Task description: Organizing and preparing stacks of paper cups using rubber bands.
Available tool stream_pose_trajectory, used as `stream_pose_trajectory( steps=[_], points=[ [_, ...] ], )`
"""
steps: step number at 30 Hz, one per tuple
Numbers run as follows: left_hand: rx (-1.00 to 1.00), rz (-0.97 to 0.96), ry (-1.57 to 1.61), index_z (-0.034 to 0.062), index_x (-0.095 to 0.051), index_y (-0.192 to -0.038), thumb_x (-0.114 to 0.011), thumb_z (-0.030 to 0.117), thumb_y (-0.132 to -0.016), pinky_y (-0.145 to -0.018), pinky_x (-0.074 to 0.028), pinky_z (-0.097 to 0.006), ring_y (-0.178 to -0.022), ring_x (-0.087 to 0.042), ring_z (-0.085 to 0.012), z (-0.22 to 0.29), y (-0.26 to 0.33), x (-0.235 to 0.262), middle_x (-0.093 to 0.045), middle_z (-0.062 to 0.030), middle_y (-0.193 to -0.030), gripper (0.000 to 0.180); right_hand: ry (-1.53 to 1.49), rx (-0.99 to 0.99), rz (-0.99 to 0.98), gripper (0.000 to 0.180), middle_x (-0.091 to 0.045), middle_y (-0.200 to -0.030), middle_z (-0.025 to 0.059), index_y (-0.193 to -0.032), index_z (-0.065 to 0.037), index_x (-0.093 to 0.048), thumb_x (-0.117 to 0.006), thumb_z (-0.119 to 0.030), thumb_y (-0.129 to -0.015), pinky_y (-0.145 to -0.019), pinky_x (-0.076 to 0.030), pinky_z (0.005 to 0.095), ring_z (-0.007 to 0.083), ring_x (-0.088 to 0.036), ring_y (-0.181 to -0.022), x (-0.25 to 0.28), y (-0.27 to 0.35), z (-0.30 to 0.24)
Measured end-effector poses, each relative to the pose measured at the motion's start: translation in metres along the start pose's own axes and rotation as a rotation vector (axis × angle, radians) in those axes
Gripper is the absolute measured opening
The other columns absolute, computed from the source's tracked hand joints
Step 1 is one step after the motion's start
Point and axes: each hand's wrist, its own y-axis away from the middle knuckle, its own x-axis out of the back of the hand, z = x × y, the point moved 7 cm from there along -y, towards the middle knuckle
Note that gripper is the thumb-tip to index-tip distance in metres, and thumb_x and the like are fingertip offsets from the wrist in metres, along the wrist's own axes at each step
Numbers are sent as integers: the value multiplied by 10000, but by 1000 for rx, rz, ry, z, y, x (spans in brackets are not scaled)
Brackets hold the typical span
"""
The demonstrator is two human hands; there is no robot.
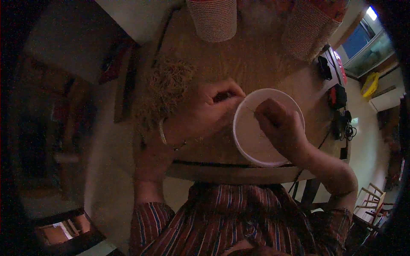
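Observation:
A white round tub (240, 147) stands near the table's front edge, its rim facing up. Over its opening is my right hand (282, 126), closed in a pinch; a thin pale strand (250, 109) shows at its fingertips. My left hand (209, 109) is closed too, thumb and forefinger meeting right by the tub's left rim. Whatever lies in that pinch is too small and dark to make out. Beside the left wrist, on the left of the table, sits a loose heap of tangled brown dried strands (168, 87). Dim light hides what is inside the tub.
Two rope-textured, cylindrical containers stand at the back of the wooden table (213, 64): one in the middle (213, 21), one at the right (309, 32). Dark devices and cables (339, 123) line the right edge. A yellow object (370, 84) is farther right.

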Motion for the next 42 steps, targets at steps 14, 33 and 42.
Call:
stream_pose_trajectory(
  steps=[14,33,42],
  points=[
    [58,50,125,8,-625,-1149,-506,168,-1003,-874,-500,-315,-963,-646,-181,-61,1,-37,-684,-102,-1058,247,-714,-767,-220,190,-543,-708,0,-910,-59,-585,-548,-230,-984,-454,-372,249,91,-482,-543,-29,18,43],
    [176,-12,126,-3,-546,-1232,-551,231,-986,-846,-533,-366,-1041,-654,-247,-35,25,-58,-666,-174,-1105,340,-833,-867,-239,223,-546,-694,9,-908,-31,-589,-557,-237,-989,-524,-417,264,83,-511,-593,-22,58,41],
    [241,-33,159,-5,-551,-1208,-553,217,-983,-865,-522,-365,-1034,-651,-245,-25,28,-60,-667,-170,-1082,317,-849,-916,-196,196,-553,-718,6,-914,-35,-592,-552,-212,-989,-507,-412,260,77,-506,-570,-21,60,40]
  ],
)
